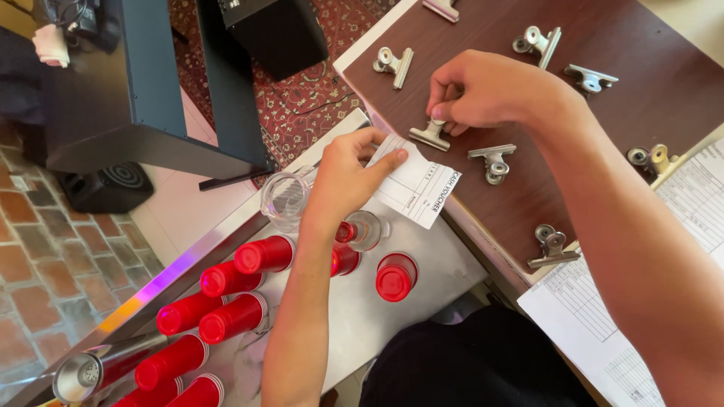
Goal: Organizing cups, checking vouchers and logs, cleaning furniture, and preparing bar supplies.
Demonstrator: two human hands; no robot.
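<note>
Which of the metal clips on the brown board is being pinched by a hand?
The clip nearest the white slip: the right hand squeezes it; the others lie untouched.

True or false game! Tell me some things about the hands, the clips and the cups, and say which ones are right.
1. The right hand pinches a metal clip. True.
2. The left hand holds a pencil. False: it holds a white paper slip.
3. The cups are blue. False: they are red and stand upside down.
4. Several metal clips are fixed to the brown board. True.
5. The paper slip lies under a red cup. False: it lies at the board's edge, under the left hand's fingers.
</note>
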